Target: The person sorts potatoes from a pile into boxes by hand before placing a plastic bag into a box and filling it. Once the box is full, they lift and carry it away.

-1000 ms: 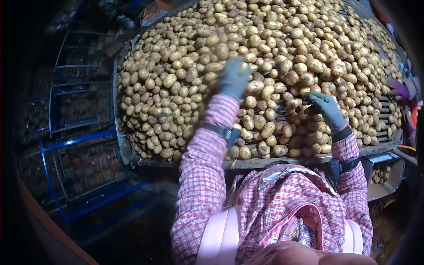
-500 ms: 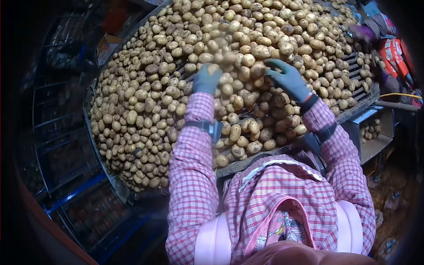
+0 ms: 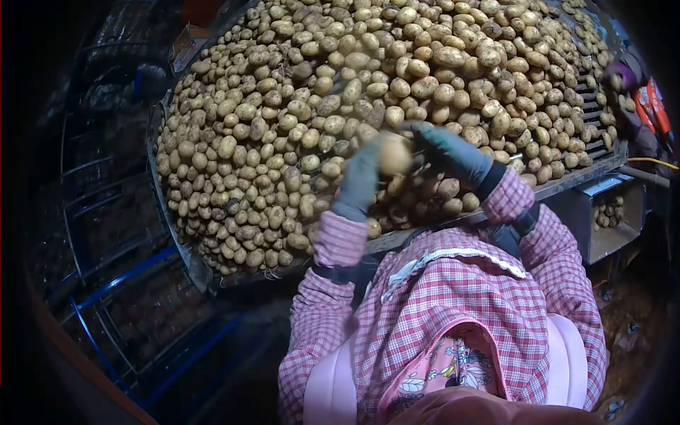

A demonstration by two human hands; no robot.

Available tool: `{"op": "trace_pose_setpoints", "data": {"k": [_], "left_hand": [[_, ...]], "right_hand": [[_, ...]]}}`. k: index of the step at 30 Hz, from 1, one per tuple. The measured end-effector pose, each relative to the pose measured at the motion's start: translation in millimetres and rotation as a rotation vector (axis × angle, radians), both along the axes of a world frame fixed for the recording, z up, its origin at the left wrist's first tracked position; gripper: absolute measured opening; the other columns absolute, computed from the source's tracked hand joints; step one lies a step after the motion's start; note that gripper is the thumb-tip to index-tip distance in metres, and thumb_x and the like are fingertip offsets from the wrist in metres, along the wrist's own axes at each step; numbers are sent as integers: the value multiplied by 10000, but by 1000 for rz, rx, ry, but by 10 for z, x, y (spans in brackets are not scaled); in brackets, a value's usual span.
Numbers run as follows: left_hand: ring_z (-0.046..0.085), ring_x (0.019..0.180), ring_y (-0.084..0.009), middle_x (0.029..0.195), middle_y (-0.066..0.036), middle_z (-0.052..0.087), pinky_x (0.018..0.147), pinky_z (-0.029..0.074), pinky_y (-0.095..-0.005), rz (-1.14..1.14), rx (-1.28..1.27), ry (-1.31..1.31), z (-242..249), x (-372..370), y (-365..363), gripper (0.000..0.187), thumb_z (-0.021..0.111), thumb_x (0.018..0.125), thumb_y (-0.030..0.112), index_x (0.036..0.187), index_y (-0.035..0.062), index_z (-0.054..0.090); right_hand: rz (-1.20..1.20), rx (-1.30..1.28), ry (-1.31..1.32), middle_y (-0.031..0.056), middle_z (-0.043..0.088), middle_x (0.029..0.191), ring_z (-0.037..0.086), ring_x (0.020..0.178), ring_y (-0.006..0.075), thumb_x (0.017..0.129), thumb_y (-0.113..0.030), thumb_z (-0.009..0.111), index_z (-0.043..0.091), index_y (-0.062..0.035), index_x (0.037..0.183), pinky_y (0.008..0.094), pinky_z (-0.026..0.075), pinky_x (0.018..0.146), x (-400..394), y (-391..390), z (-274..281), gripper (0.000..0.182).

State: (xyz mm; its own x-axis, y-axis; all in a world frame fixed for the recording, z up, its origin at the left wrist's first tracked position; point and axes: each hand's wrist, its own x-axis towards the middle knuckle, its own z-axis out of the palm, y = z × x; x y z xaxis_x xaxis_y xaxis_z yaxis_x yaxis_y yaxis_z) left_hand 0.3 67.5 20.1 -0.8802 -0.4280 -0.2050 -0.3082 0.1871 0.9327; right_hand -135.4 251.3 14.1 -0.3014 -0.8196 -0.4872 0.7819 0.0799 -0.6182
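Potato [image 3: 397, 154], round and tan, grasped by grey-gloved left hand [image 3: 361, 173]; grey-gloved right hand [image 3: 455, 153] curled nearby, grip undeterminable, above heaped oval tan potatoes [image 3: 227, 146].

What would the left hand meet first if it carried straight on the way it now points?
Leaving aside the blurred potato beside it, the left hand would probably meet the heaped potatoes just beyond; motion blur and the single view leave the depth unclear.
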Motion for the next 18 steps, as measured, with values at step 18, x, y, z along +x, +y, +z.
{"op": "trace_pose_setpoints", "data": {"k": [18], "left_hand": [[667,745,-245,851,-114,709,687,529,-379,-640,-343,62,95,53,13,356,594,996,409,1001,74,717]], "right_hand": [[-356,-249,28,96,716,1108,666,1007,188,1043,-225,519,682,-25,1215,311,508,926,1128,448,193,310]]}}
